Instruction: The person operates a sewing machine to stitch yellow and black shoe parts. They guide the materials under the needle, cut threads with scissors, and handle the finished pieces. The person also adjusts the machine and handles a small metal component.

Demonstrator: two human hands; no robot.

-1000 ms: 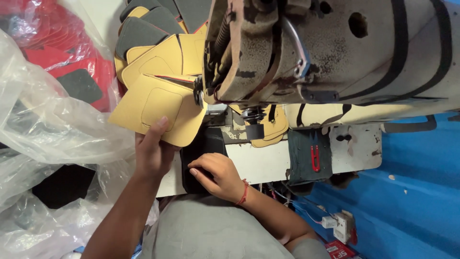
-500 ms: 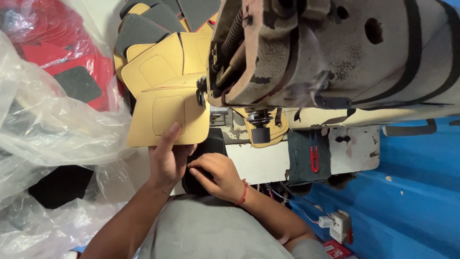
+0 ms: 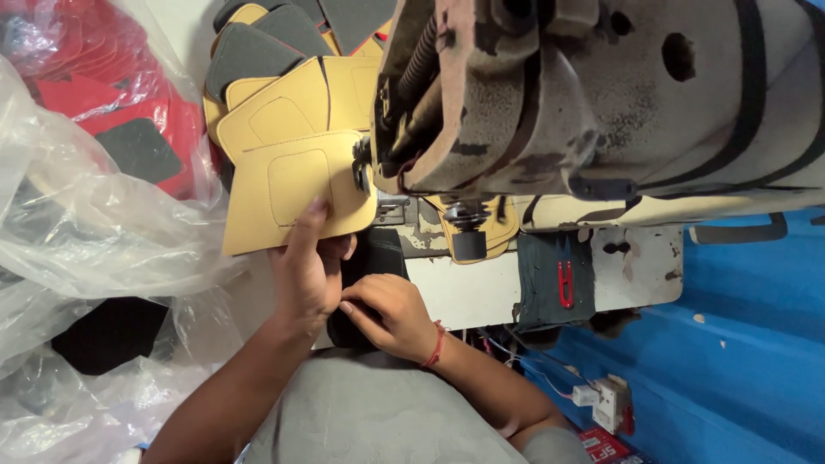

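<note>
Tan leather-like panel [image 3: 292, 193] was seen held flat against the side of a worn, cream-coloured sewing machine [image 3: 601, 103]; a stitched rectangular outline was visible on its face. The left hand [image 3: 305, 275] was pressed on the panel's lower edge, fingers [image 3: 311, 225] extended narrow and laid along it, thumb tucked beneath. More tan and dark grey panels [image 3: 258, 51] were fanned behind it, overlapping, near the upper edge of the view.

The right hand [image 3: 387, 314] was curled just beside the left, fingers bent inward and pinched on a black piece [image 3: 374, 258] that lay between the two hands; a red thread band was noted on the wrist. How firmly the black piece was gripped could not be told.

The desk [image 3: 464, 288] was a pale, scuffed board, much marked near the machine base. A dark cloth pocket [image 3: 546, 279] was fixed to its edge, with a red thread snip [image 3: 565, 285] clipped in it. Crumpled clear plastic sheeting [image 3: 77, 232] was piled at the left, with red and dark cut pieces [image 3: 120, 129] showing through it. A blue painted surface [image 3: 748, 344] filled the right side, and a white plug socket [image 3: 608, 402] with thin wires was noted low against it. A grey shirt was seen at the bottom edge.
</note>
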